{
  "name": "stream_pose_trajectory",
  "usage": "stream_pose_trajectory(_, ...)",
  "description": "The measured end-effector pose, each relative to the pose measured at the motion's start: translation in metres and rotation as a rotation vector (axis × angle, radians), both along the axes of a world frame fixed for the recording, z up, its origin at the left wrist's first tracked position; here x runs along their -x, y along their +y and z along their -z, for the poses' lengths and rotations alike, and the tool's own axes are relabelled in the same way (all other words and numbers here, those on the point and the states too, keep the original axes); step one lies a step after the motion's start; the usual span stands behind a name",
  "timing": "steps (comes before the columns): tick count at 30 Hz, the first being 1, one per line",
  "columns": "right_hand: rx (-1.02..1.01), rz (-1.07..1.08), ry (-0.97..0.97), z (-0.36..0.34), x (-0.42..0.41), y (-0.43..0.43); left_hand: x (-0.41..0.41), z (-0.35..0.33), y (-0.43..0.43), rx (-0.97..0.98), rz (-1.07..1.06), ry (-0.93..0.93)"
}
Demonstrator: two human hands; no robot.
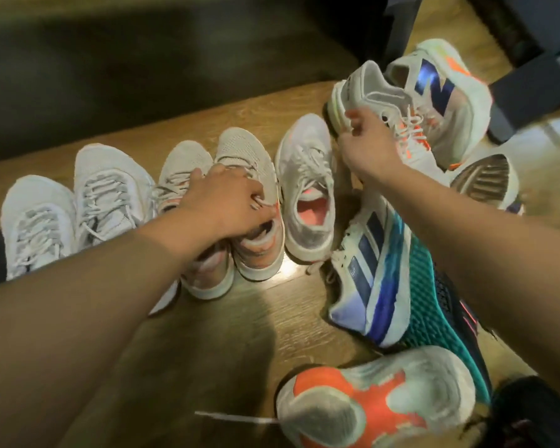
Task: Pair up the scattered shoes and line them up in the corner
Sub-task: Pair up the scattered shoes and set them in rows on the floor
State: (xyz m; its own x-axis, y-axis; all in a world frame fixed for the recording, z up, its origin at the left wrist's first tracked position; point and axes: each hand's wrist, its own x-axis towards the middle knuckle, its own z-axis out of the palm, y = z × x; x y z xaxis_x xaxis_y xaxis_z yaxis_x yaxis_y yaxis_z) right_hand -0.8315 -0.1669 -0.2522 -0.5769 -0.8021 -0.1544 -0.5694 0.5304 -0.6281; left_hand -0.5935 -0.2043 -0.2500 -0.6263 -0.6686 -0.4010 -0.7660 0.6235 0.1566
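Observation:
A row of shoes stands on the wooden floor: a white pair (78,205) at the left, then a beige and orange pair (240,156). My left hand (227,198) grips the laces and tongue of the right shoe of that pair. To its right stands a single white shoe with a pink insole (307,192). My right hand (366,143) holds a grey-white shoe with orange accents (379,92) by its heel, lifted off the floor.
Loose shoes lie at the right: a white one with a blue logo (446,82), a white and blue striped one with a teal sole (379,270), and one lying sole-up, orange and grey (379,399). A dark sofa (110,59) runs along the back. Dark furniture (530,92) is at top right.

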Motion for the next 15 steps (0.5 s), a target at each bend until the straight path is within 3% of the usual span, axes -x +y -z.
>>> stream_pose_trajectory(2, 0.117, -0.079, 0.141, -0.020, -0.011, 0.042, 0.004, 0.001, 0.000, -0.039, -0.012, -0.019)
stream_pose_trajectory(4, 0.127, -0.297, 0.196, -0.028, -0.026, 0.096, 0.008, 0.001, 0.000, -0.054, -0.032, 0.001)
stream_pose_trajectory(6, -0.100, -0.526, 0.313, -0.023, -0.043, 0.151, 0.014, -0.003, 0.005, -0.033, -0.056, 0.029)
stream_pose_trajectory(8, -0.324, -0.696, 0.584, -0.005, -0.053, 0.179, 0.025, -0.012, 0.016, 0.065, -0.001, 0.104)
stream_pose_trajectory(11, -0.444, -0.685, 0.697, 0.004, -0.049, 0.171, 0.047, -0.027, 0.032, 0.116, 0.202, 0.298)
stream_pose_trajectory(15, -0.555, -0.508, 0.751, -0.012, 0.023, 0.173, 0.068, -0.026, 0.045, 0.016, 0.358, 0.199)
